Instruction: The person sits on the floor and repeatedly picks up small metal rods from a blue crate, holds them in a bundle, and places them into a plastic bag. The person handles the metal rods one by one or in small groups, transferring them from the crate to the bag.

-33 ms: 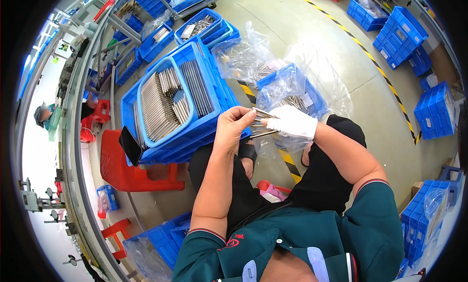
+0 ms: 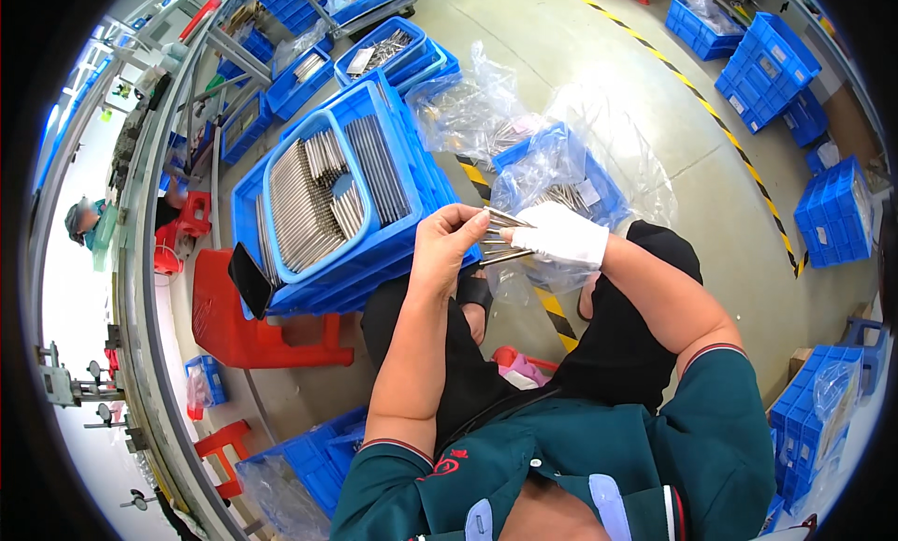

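In the middle, above my knees, my gloved right hand (image 2: 566,234) is closed around several thin metal rods (image 2: 506,256), whose ends fan out to the left. My bare left hand (image 2: 447,240) meets them there, thumb and forefinger pinched on the tip of an upper rod. Left of my hands, a light-blue tray (image 2: 269,190) holds neat rows of similar rods, on top of stacked blue crates (image 2: 426,181). Just beyond my right hand sits a blue bin (image 2: 610,190) of loose rods, partly covered by a clear plastic bag (image 2: 552,153).
A black flat object (image 2: 251,281) leans at the stack's near corner. Beside it stands a red stool (image 2: 224,317). A long metal bench frame (image 2: 140,260) runs along the left, with a person (image 2: 86,225) beyond it. Blue crates (image 2: 832,214) line the right side.
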Demonstrator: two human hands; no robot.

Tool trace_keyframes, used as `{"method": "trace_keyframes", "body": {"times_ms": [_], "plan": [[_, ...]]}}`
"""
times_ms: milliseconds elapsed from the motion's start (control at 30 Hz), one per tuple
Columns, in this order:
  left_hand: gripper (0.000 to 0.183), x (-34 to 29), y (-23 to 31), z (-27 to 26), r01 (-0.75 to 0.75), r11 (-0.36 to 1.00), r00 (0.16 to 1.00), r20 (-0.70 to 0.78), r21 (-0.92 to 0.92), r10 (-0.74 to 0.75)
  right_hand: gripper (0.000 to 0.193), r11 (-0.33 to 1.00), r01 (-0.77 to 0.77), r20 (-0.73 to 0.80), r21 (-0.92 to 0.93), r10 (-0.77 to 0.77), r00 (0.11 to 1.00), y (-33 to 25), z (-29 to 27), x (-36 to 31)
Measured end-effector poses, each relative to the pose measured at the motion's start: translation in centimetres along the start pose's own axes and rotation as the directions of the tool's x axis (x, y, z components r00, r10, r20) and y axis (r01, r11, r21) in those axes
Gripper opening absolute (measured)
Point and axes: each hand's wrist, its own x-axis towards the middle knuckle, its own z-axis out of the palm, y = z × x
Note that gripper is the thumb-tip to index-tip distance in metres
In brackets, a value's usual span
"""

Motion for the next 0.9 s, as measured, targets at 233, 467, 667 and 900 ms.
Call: {"method": "trace_keyframes", "body": {"times_ms": [233, 467, 667, 900], "plan": [[0.016, -0.01, 0.37, 0.05, -0.053, 0.999, 0.998, -0.026, -0.002, 0.053, 0.052, 1.0, -0.017, 0.041, 0.007, 0.017, 0.999, 0.19, 0.12, 0.08], [0.015, -0.03, 0.0, -0.49, -0.01, 0.999, 0.997, 0.075, -0.033, 0.013, 0.053, 1.0, -0.019, 0.082, 0.0, 0.019, 0.996, 0.03, 0.14, 0.06], [0.015, 0.13, 0.06, -0.46, 0.01, 0.997, 0.99, 0.138, -0.073, 0.001, 0.053, 0.999, -0.033, 0.091, 0.021, 0.031, 0.995, -0.34, 0.07, -0.36], [0.017, 0.64, -0.14, -0.2, -0.142, 0.99, 0.983, -0.116, 0.01, 0.142, 0.049, 0.998, -0.045, 0.081, 0.037, 0.042, 0.996, 0.32, -0.22, -0.28]]}}
